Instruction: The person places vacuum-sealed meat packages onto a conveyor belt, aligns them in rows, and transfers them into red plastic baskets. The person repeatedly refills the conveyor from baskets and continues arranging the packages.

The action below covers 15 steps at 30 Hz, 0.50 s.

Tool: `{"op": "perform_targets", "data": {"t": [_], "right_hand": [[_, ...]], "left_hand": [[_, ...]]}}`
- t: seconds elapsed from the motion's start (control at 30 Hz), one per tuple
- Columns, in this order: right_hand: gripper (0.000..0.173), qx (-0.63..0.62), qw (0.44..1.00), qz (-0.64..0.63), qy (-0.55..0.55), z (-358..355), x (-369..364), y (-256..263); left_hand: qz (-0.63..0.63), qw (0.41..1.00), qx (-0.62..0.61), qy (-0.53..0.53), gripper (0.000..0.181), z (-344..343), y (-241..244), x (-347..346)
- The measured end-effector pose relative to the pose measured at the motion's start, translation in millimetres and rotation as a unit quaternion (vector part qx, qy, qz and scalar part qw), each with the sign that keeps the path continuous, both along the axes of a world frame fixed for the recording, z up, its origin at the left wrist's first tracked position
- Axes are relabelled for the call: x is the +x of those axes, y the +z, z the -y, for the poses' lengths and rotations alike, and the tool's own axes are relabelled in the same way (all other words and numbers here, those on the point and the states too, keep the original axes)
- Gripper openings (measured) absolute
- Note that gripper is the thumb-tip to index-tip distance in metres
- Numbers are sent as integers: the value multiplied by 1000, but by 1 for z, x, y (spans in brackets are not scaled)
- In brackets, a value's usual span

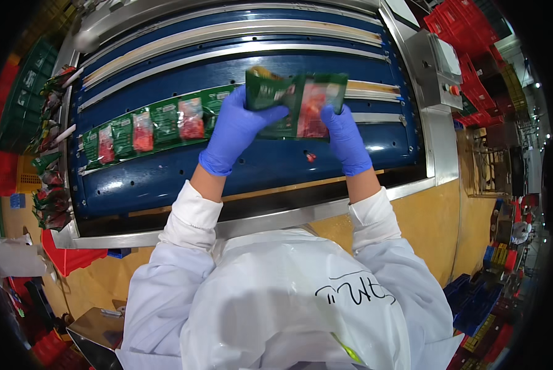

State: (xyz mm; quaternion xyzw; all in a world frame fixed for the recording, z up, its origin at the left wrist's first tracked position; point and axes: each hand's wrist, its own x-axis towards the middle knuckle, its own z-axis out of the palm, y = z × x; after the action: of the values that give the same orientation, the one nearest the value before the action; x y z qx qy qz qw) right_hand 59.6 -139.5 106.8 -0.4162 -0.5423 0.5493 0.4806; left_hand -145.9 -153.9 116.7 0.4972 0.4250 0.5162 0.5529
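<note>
My left hand [239, 125], in a blue glove, grips the left side of a green plastic food pouch [272, 90]. My right hand [343, 134], gloved alike, has its thumb on a green pouch with a clear window [316, 104] showing reddish pieces. These pouches lie side by side and are a little blurred; whether they are joined cannot be told. To the left, a row of green pouches [165, 120] lies along the blue belt surface [276, 157], some showing red contents. A small reddish scrap [310, 157] rests on the belt below my hands.
Metal bars [230, 48] cross the blue surface beyond my hands. A steel frame [267, 215] edges the machine in front of me. At right stands a control box with a red button [454, 90]. More filled pouches [51, 208] hang at the left edge, near green crates [27, 92].
</note>
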Motion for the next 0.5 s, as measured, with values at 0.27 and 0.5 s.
{"op": "perform_targets", "data": {"t": [0.27, 0.5], "right_hand": [[17, -55, 992, 109, 28, -3, 60, -90], [17, -45, 983, 175, -33, -3, 56, -113]], "left_hand": [[-64, 994, -77, 48, 13, 15, -95, 4], [-111, 983, -94, 111, 13, 20, -117, 16]]}}
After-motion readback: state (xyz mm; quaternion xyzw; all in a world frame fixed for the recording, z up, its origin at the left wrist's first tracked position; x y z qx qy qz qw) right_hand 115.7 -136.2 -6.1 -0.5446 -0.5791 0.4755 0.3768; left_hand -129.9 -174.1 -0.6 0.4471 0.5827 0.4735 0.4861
